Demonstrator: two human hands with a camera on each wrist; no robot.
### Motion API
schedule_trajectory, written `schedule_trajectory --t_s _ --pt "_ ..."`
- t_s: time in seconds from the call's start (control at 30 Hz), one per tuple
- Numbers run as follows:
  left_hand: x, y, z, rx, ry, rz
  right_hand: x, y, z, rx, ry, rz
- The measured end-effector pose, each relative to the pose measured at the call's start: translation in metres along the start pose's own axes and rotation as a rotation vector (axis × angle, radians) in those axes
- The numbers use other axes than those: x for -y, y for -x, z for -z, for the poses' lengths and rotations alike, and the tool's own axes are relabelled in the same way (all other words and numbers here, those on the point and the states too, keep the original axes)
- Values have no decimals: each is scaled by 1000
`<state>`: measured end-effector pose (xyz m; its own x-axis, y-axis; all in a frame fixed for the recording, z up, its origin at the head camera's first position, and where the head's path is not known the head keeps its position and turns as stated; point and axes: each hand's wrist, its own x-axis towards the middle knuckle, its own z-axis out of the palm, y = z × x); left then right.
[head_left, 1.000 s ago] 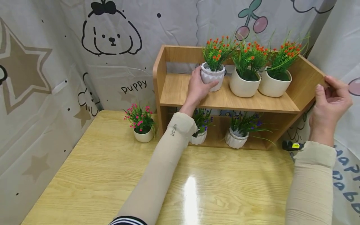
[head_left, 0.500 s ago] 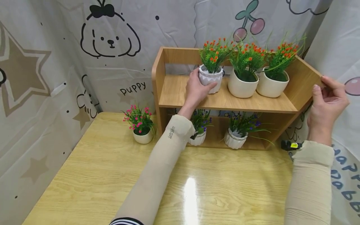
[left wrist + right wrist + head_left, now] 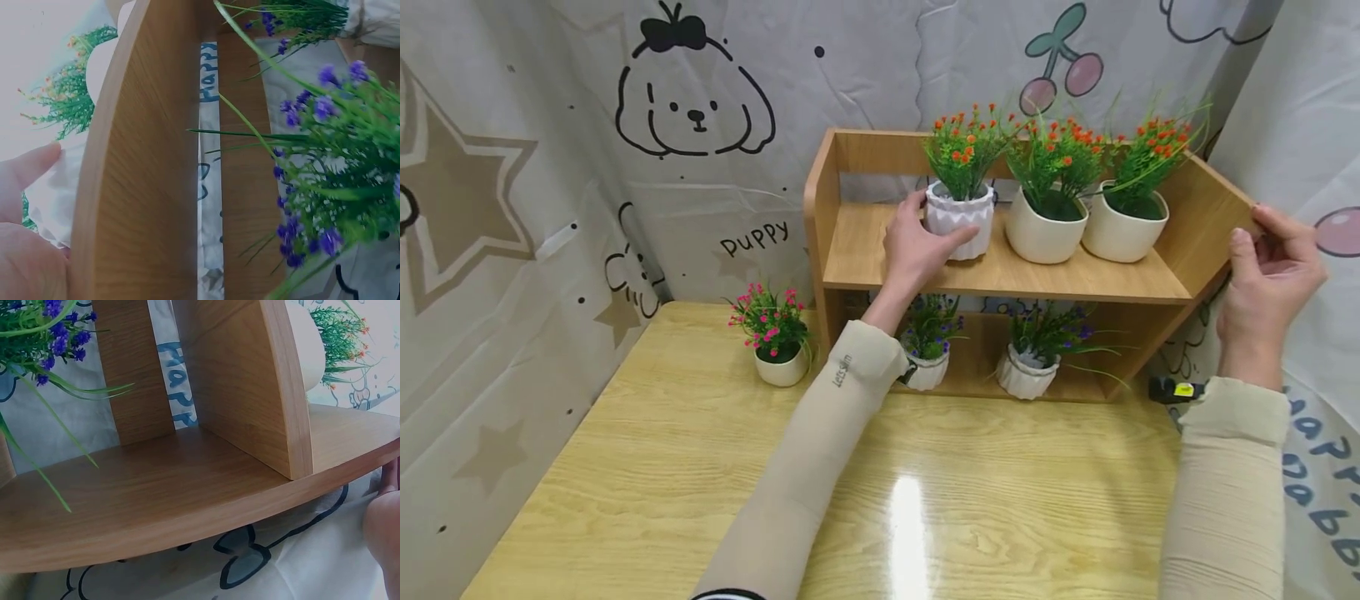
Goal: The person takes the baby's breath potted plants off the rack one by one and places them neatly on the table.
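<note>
My left hand grips a white ridged flowerpot with orange flowers, on the upper shelf of a small wooden shelf unit. Its thumb lies across the pot's front, while the other fingers go round the left side, partly hidden. In the left wrist view, the thumb presses against the white pot. At the unit's right end my right hand holds the side panel by its front corner, fingers curled. The right wrist view catches only part of that hand, beside the panel.
Two smooth cream pots with orange flowers stand right of the gripped pot. Below are two white pots with purple flowers. A pink-flowered pot stands on the wooden table, left of the unit. Printed curtains hang behind.
My left hand has drawn the ridged pot slightly towards the shelf's front edge and a little left. The right hand keeps its place on the panel. The head view has shifted slightly.
</note>
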<state>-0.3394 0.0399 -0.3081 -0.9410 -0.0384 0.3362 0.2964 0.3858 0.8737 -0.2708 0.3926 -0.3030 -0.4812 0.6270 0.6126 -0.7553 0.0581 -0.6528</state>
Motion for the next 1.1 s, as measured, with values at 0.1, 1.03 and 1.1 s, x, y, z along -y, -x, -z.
schedule_trajectory --t_s 0.1,1.03,1.1 --pt "1 8 5 3 3 -28 1 0 1 6 19 -13" --pt "-1 78 45 55 148 -260 3 2 -1 12 22 8" --pt "1 83 49 50 147 -267 4 2 -2 10 25 11"
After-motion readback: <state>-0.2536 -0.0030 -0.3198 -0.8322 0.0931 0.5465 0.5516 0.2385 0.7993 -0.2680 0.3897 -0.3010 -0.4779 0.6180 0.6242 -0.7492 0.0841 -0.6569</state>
